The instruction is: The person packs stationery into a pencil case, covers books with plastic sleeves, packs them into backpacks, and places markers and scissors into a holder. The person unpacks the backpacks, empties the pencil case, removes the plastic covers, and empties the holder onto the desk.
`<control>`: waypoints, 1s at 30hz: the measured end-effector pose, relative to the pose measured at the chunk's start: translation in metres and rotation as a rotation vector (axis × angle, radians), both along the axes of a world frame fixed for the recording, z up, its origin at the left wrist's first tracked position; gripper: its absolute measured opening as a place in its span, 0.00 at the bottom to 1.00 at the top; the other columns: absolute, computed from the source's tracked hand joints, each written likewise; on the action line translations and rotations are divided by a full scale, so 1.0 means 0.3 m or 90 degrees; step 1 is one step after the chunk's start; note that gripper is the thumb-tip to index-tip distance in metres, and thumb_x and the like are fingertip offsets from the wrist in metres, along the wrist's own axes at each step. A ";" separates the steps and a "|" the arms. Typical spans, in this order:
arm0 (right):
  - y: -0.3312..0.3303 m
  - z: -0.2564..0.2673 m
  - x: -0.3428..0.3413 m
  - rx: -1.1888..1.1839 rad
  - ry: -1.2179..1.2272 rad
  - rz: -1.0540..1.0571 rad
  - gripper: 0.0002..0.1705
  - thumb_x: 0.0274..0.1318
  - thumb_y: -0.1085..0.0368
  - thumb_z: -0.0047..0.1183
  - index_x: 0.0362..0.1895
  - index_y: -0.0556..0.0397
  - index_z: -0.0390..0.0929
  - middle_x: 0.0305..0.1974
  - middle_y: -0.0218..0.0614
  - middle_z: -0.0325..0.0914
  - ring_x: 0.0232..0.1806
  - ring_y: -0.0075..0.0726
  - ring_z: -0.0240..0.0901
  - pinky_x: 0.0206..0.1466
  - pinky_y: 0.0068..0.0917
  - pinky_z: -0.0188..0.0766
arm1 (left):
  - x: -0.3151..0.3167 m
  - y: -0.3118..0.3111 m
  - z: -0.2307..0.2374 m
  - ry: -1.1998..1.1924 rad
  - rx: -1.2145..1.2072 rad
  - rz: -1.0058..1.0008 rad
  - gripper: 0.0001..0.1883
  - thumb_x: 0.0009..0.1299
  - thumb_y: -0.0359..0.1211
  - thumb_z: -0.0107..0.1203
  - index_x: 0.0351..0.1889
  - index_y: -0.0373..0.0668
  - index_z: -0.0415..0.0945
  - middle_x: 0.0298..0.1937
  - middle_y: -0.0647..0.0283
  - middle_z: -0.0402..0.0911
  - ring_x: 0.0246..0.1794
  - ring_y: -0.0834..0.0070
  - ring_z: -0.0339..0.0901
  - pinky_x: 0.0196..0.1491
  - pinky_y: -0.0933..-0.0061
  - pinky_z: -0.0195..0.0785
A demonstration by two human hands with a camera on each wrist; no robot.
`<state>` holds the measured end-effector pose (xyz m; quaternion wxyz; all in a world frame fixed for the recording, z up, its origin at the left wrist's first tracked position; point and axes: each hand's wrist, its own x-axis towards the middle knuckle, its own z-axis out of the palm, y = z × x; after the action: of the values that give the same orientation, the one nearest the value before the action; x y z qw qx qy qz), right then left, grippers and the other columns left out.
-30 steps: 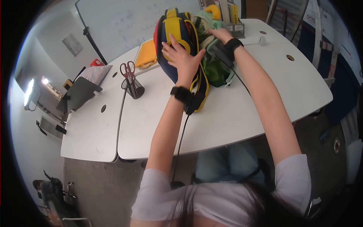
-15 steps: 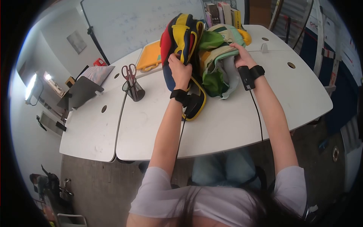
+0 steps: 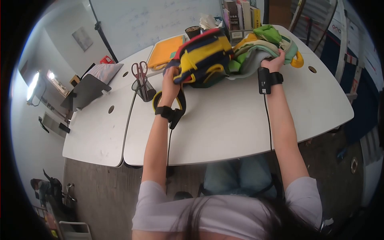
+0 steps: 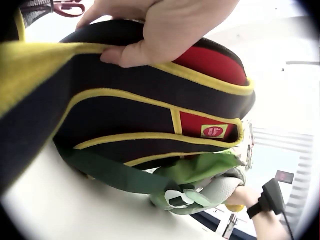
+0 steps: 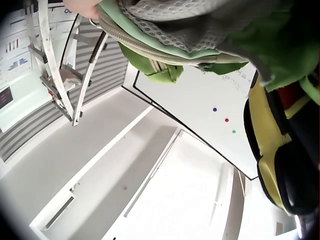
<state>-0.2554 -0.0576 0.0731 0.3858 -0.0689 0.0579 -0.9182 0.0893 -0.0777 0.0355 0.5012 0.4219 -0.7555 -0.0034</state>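
A navy, yellow and red backpack lies tilted over on the white table, on the left. My left hand grips its near left edge, and in the left wrist view the thumb presses on the yellow-trimmed side. One looped strap hangs beside the wrist. To the right, a green bag with a grey mesh lining sags against the backpack. My right hand holds the green bag at its right side, by the zipped rim; most of those fingers are hidden in the right wrist view.
A mesh cup with red-handled scissors stands left of the backpack. Behind are an orange folder, a dark pot and a row of books. A whiteboard rises behind the table.
The two bags have spread apart sideways. The backpack has tipped over to the left with my left hand, and the green bag has shifted right with my right hand. The pot behind has come into view.
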 end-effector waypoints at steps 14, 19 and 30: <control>0.124 -0.259 -0.018 0.336 0.186 0.019 0.28 0.53 0.44 0.43 0.53 0.46 0.63 0.51 0.37 0.62 0.49 0.39 0.60 0.50 0.47 0.63 | 0.287 0.082 -0.117 -0.151 0.124 -0.080 0.16 0.51 0.14 0.42 0.36 0.39 0.65 0.54 0.53 0.69 0.57 0.56 0.65 0.52 0.67 0.62; 0.391 -0.307 0.020 0.386 0.050 0.324 0.33 0.59 0.41 0.34 0.58 0.53 0.57 0.57 0.46 0.55 0.60 0.56 0.53 0.61 0.57 0.56 | 0.133 0.223 0.051 0.112 0.102 -0.099 0.09 0.63 0.23 0.49 0.42 0.38 0.67 0.57 0.54 0.68 0.59 0.61 0.65 0.59 0.67 0.59; 0.336 -0.045 0.118 0.170 1.316 -0.176 0.25 0.54 0.59 0.46 0.57 0.51 0.65 0.57 0.43 0.65 0.62 0.54 0.56 0.61 0.41 0.58 | -0.069 0.332 0.071 -0.467 0.053 -0.216 0.35 0.54 0.43 0.62 0.60 0.49 0.61 0.57 0.57 0.67 0.60 0.59 0.60 0.65 0.60 0.46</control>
<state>-0.2200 0.0430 0.0597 0.0450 -0.7690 0.4668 -0.4344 0.0685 0.0219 0.0568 0.1728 0.2845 -0.9424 0.0340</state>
